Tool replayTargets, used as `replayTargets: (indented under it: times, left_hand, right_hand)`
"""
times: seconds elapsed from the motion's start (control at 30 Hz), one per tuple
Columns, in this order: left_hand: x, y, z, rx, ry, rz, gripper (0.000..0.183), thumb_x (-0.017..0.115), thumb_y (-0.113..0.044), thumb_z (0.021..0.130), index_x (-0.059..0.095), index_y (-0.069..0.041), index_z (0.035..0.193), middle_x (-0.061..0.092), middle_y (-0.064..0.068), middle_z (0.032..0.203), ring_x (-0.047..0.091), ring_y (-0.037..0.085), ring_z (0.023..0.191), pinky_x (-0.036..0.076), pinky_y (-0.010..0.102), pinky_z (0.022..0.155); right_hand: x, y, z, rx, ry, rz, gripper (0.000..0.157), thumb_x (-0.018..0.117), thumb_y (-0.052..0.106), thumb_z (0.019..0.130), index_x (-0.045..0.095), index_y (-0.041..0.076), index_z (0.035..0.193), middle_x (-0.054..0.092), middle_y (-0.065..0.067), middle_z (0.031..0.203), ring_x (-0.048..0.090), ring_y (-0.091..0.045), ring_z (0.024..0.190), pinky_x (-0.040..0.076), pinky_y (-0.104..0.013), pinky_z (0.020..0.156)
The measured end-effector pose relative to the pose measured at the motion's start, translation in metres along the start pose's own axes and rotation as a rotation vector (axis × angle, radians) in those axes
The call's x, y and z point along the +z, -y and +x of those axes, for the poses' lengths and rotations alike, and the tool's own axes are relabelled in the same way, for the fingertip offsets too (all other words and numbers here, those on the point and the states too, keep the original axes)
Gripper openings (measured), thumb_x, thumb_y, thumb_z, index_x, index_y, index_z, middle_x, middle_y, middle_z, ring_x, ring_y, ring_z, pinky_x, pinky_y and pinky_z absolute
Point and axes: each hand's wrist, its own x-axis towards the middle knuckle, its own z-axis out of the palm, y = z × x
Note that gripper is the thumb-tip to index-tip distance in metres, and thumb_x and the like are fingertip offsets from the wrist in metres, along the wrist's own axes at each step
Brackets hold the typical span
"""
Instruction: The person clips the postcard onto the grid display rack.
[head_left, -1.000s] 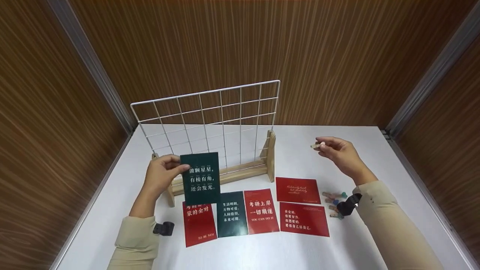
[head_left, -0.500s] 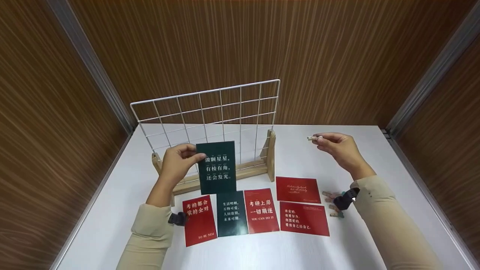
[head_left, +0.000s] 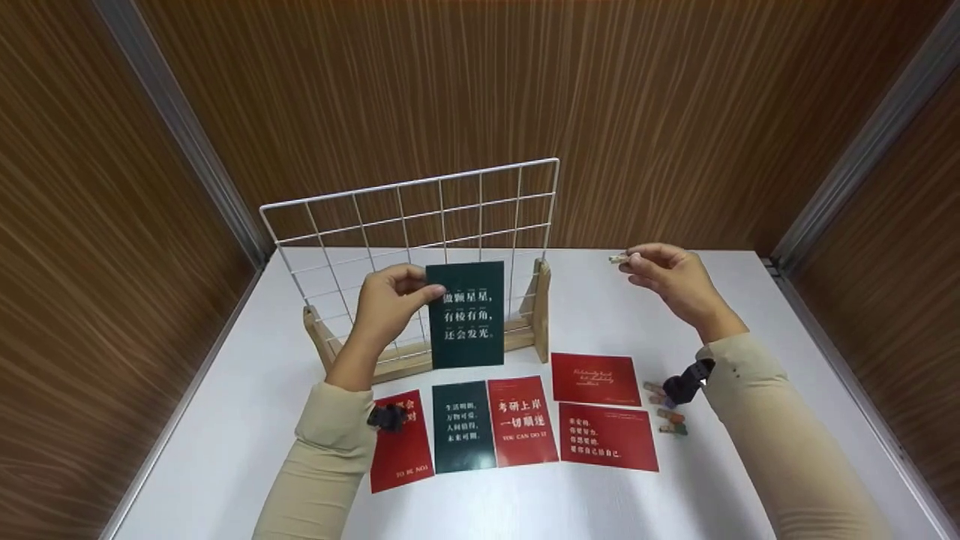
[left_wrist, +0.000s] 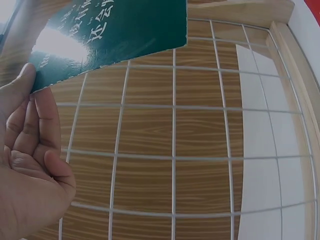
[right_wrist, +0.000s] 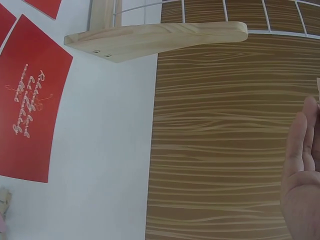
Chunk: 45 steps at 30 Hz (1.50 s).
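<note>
My left hand pinches a dark green card with white writing by its upper left edge, thumb in front and fingers behind. The card hangs upright before the white wire grid, overlapping its lower right part in the head view. In the left wrist view the green card shows with glare, the grid bars behind it. Off to the right of the grid, my right hand pinches a small wooden clothespin between thumb and fingertips, its tip pointing left. In the right wrist view most of that hand is cut off.
A wooden stand carries the grid. Before it lie a green card, a red upright card and a red card partly behind the left wrist. Two wide red cards lie rightward, beside several clothespins near the right wrist.
My left hand has carried the green card right and upward, from over the leftmost red card to in front of the grid. My right hand has risen slightly with the clothespin.
</note>
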Motion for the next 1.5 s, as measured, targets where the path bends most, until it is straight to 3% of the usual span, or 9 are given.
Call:
replayTargets:
  times: [0.37,0.67,1.03,1.5]
  left_hand:
    - [0.017,-0.01,0.014,0.078,0.011,-0.051,0.015,0.077,-0.009,0.081,0.07,-0.004,0.093,0.071,0.005,0.085,0.064,0.018,0.077,0.049,0.032,0.075]
    - [0.029,-0.022,0.023,0.104,0.012,-0.029,0.021,0.077,-0.011,0.08,0.069,-0.002,0.097,0.071,0.006,0.089,0.064,0.017,0.081,0.05,0.031,0.075]
    - [0.042,-0.042,0.035,0.181,0.033,-0.069,0.017,0.077,-0.01,0.081,0.071,-0.003,0.094,0.071,0.004,0.085,0.063,0.016,0.077,0.049,0.028,0.073]
    - [0.057,-0.066,0.049,0.144,-0.014,-0.077,0.019,0.076,-0.013,0.082,0.07,-0.004,0.098,0.07,0.003,0.088,0.062,0.015,0.079,0.05,0.026,0.073]
  right_hand:
    - [0.008,0.012,0.011,-0.013,0.006,-0.005,0.028,0.061,0.013,0.093,0.058,-0.006,0.113,0.063,-0.008,0.103,0.061,-0.018,0.096,0.051,-0.028,0.084]
    - [0.011,0.016,0.017,-0.03,-0.023,-0.059,0.025,0.062,0.019,0.093,0.063,0.008,0.116,0.062,-0.006,0.104,0.061,-0.02,0.098,0.051,-0.026,0.083]
    - [0.021,0.03,0.026,-0.021,-0.089,0.09,0.021,0.071,0.009,0.085,0.068,0.001,0.105,0.069,-0.01,0.097,0.067,-0.019,0.088,0.053,-0.026,0.077]
    - [0.035,0.046,0.037,-0.052,-0.128,-0.057,0.027,0.07,0.02,0.087,0.068,0.006,0.11,0.063,-0.014,0.105,0.062,-0.022,0.092,0.052,-0.025,0.079]
